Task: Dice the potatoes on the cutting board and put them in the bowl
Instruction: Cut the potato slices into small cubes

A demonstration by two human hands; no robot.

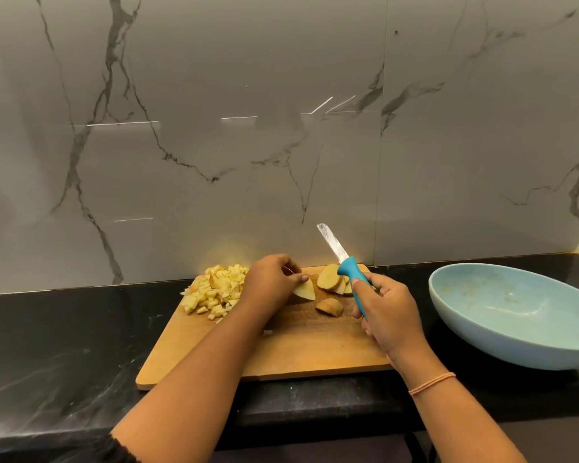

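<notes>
Left hand [270, 281]: pinches potato wedge [305, 291] on cutting board [281, 349].
Right hand [390, 312]: grips knife [351, 272], blade raised.
Diced pile [214, 292]: board's far left.
Bowl [502, 332]: right, on bench [64, 345].

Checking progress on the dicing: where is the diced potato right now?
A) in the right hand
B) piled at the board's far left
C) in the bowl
B: the dice lie heaped at the far left of the board, and the bowl holds none.
</notes>
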